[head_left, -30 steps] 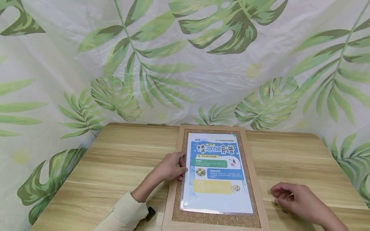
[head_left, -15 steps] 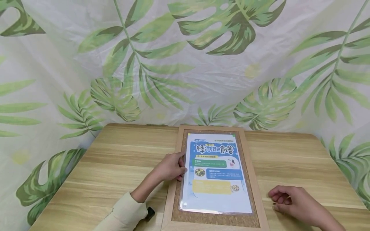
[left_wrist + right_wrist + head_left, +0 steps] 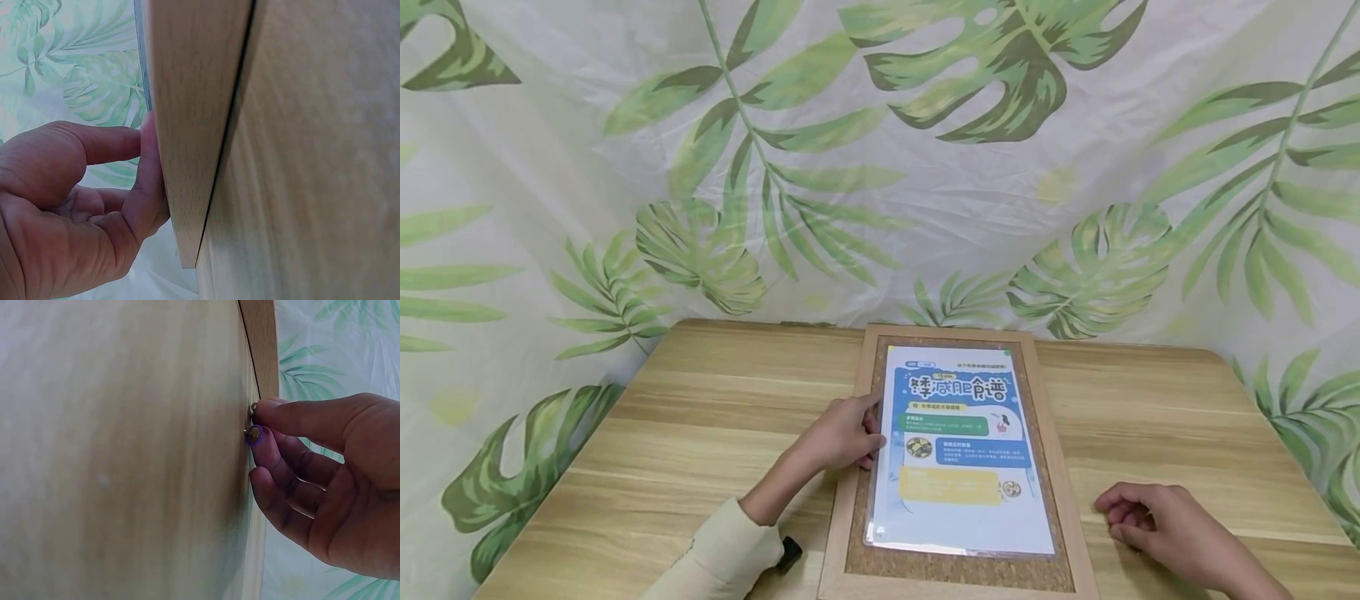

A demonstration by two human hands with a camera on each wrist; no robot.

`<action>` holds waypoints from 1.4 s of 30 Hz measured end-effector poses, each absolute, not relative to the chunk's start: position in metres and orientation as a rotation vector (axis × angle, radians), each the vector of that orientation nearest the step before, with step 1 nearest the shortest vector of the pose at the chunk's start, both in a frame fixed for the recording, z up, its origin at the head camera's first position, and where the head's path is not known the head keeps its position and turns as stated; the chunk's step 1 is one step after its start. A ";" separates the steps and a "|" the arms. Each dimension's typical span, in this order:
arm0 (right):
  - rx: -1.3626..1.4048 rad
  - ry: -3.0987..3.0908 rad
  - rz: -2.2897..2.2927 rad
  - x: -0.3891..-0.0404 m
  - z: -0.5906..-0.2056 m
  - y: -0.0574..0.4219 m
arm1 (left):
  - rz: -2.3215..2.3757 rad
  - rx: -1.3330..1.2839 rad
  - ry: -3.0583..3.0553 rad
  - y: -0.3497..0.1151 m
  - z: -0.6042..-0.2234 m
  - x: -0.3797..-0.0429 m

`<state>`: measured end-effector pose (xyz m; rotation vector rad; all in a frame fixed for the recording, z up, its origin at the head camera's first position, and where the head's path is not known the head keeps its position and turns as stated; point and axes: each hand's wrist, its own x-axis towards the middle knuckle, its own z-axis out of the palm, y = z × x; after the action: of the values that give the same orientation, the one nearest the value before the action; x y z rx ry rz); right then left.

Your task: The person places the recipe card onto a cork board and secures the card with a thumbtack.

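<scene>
A laminated sheet with blue, green and yellow printing lies on a wood-framed cork board. Its top corners carry a yellow thumbtack and a green thumbtack. My left hand rests on the board's left side, fingertips at the sheet's edge. In the left wrist view, its fingers touch the frame's top edge. Right of the board, close over the table, my right hand pinches a purple-rimmed thumbtack at its fingertips, point toward the table. The head view hides this tack behind the fingers.
The wooden table runs back to a leaf-printed cloth hanging behind it. A small black object shows beside the left sleeve. The board's far end reaches the table's back edge.
My right hand has shifted slightly left and its fingers have drawn together. The purple spot on the table below it no longer shows in the head view. My left hand stays put.
</scene>
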<state>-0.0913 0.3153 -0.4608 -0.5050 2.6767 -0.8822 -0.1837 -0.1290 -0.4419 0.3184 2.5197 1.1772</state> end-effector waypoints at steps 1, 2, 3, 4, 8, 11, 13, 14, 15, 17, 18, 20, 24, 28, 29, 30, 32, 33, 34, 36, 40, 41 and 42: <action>-0.494 2.675 -0.876 -0.091 -0.460 0.315 | 1.175 0.322 2.521 -0.129 -0.442 -0.184; -0.496 2.674 -0.875 -0.091 -0.460 0.315 | 1.175 0.324 2.521 -0.129 -0.442 -0.184; -0.504 2.675 -0.876 -0.091 -0.459 0.315 | 1.174 0.325 2.521 -0.129 -0.442 -0.184; -0.515 2.679 -0.878 -0.091 -0.459 0.314 | 1.174 0.326 2.520 -0.129 -0.442 -0.184; -0.583 2.704 -0.906 -0.093 -0.456 0.311 | 1.178 0.327 2.516 -0.129 -0.442 -0.185; -0.626 2.734 -0.930 -0.096 -0.453 0.306 | 1.180 0.325 2.515 -0.129 -0.442 -0.185; -0.645 2.740 -0.950 -0.097 -0.451 0.301 | 1.179 0.324 2.515 -0.129 -0.442 -0.186; -0.652 2.746 -0.956 -0.098 -0.451 0.299 | 1.179 0.323 2.515 -0.130 -0.442 -0.186; -0.653 2.742 -0.965 -0.099 -0.450 0.297 | 1.180 0.321 2.514 -0.130 -0.442 -0.186; -0.653 2.735 -0.981 -0.100 -0.448 0.292 | 1.178 0.315 2.513 -0.130 -0.442 -0.187; -0.653 2.734 -0.989 -0.100 -0.447 0.291 | 1.176 0.312 2.513 -0.130 -0.442 -0.187; -0.644 2.737 -0.991 -0.101 -0.443 0.287 | 1.171 0.310 2.516 -0.130 -0.441 -0.187; -0.641 2.744 -0.989 -0.103 -0.437 0.282 | 1.168 0.322 2.522 -0.129 -0.441 -0.188; -0.675 2.734 -1.005 -0.105 -0.435 0.275 | 1.168 0.323 2.519 -0.129 -0.442 -0.188; -0.685 2.730 -1.012 -0.105 -0.435 0.273 | 1.168 0.322 2.517 -0.129 -0.442 -0.188; -0.687 2.726 -1.019 -0.106 -0.435 0.270 | 1.166 0.320 2.517 -0.129 -0.442 -0.188; -0.697 2.713 -1.025 -0.107 -0.434 0.266 | 1.164 0.319 2.515 -0.128 -0.442 -0.188; -0.703 2.708 -1.026 -0.107 -0.434 0.263 | 1.166 0.318 2.513 -0.128 -0.442 -0.188; -0.701 2.707 -1.029 -0.108 -0.433 0.260 | 1.166 0.316 2.513 -0.128 -0.442 -0.188; -0.705 2.695 -1.031 -0.109 -0.432 0.255 | 1.169 0.314 2.511 -0.129 -0.442 -0.188; -0.698 2.671 -1.030 -0.112 -0.428 0.244 | 1.166 0.310 2.514 -0.129 -0.443 -0.187; -0.692 2.662 -1.026 -0.112 -0.427 0.241 | 1.164 0.307 2.515 -0.129 -0.443 -0.187; -0.683 2.654 -1.028 -0.113 -0.426 0.238 | 1.163 0.305 2.516 -0.129 -0.442 -0.187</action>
<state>-0.1131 0.2383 -0.4256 -0.6834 2.6544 -1.0282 -0.1866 -0.1292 -0.4424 0.3045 2.5163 1.1626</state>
